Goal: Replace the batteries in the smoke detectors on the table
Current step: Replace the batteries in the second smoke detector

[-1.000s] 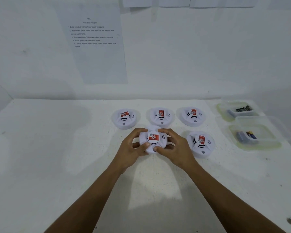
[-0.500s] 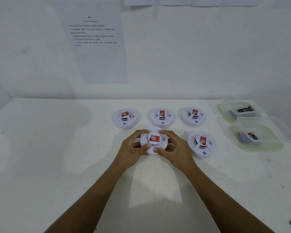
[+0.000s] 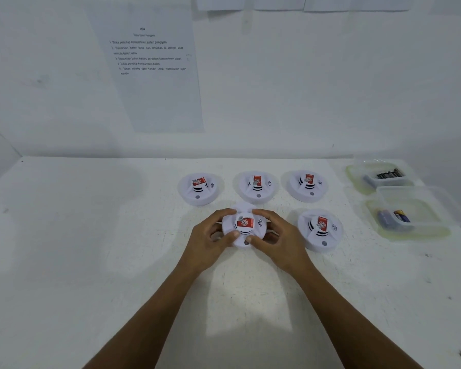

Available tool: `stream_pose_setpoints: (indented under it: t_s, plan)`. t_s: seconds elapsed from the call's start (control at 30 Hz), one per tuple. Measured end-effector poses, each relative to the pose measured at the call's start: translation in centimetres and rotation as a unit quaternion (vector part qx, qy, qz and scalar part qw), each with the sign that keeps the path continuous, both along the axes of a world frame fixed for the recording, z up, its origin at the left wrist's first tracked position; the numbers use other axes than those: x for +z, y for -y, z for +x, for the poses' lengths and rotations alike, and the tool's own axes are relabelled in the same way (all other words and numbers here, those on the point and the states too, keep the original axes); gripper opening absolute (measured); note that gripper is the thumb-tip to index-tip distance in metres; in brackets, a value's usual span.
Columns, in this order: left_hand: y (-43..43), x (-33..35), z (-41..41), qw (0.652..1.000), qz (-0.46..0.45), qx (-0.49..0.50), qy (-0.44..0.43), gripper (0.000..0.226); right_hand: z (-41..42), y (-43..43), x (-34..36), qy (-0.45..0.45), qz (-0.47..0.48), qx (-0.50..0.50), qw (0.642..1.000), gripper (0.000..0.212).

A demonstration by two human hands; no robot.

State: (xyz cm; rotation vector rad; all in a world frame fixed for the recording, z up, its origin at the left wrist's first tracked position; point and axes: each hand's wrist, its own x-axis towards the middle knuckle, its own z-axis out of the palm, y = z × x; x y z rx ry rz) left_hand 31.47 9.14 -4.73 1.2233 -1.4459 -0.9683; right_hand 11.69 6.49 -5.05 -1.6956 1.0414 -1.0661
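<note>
Several round white smoke detectors with red labels lie on the white table [image 3: 91, 262]. The near middle detector [image 3: 245, 227] is gripped from both sides: my left hand [image 3: 209, 241] curls round its left edge and my right hand [image 3: 278, 242] curls round its right edge, both thumbs on its near rim. Three detectors sit in a back row: the back left detector [image 3: 199, 188], the back middle detector [image 3: 256, 187], the back right detector [image 3: 307, 185]. Another detector [image 3: 320, 230] lies just right of my right hand.
Two clear plastic containers stand at the table's right edge: the far container [image 3: 357, 174] holds several dark batteries [image 3: 389, 174], the near container [image 3: 431, 206] holds a few blue batteries [image 3: 394, 218]. A printed instruction sheet [image 3: 149, 70] hangs on the wall behind.
Both hands stay on the near middle detector; its red label has turned slightly between my hands. The other detectors and containers have not moved.
</note>
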Motion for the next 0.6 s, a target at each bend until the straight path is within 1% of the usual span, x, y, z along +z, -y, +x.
stream_pose_setpoints:
  t_s: [0.07,0.23,0.6]
  plan:
    - [0.00,-0.24,-0.03,1.000,-0.014,0.005,0.011,0.043,-0.21,0.03,0.05,0.011,0.009,0.008,1.000,0.047]
    - [0.00,-0.65,-0.17,1.000,-0.015,0.007,0.003,0.046,-0.15,-0.05,0.17,0.016,0.010,0.001,1.000,0.041]
    - [-0.21,-0.40,-0.46,1.000,-0.018,0.010,0.009,0.045,0.04,-0.13,0.12,0.016,0.011,-0.006,1.000,0.043]
